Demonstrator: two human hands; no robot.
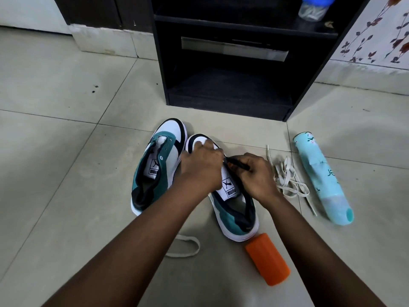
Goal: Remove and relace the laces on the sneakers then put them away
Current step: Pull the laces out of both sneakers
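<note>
Pinching a black lace (238, 163) in the right hand (254, 173), grip closed on it over the tongue of the right sneaker (234, 209). Resting the left hand (200, 168) on that sneaker, covering the eyelets; cannot tell what its fingers are holding. Sitting just beside: left sneaker (155, 165), unlaced. Lying nearby on the floor: white laces (287, 178), partly tangled.

Two bare forearms come in from the bottom edge, no sleeves showing anywhere up to the frame's cut. Left hand (200, 168) and right hand (254, 173) both bare: no gloves, rings, watch or bands seen. Wrists plain. Fingernails too small/hidden to tell. Nothing else of the person in view.
</note>
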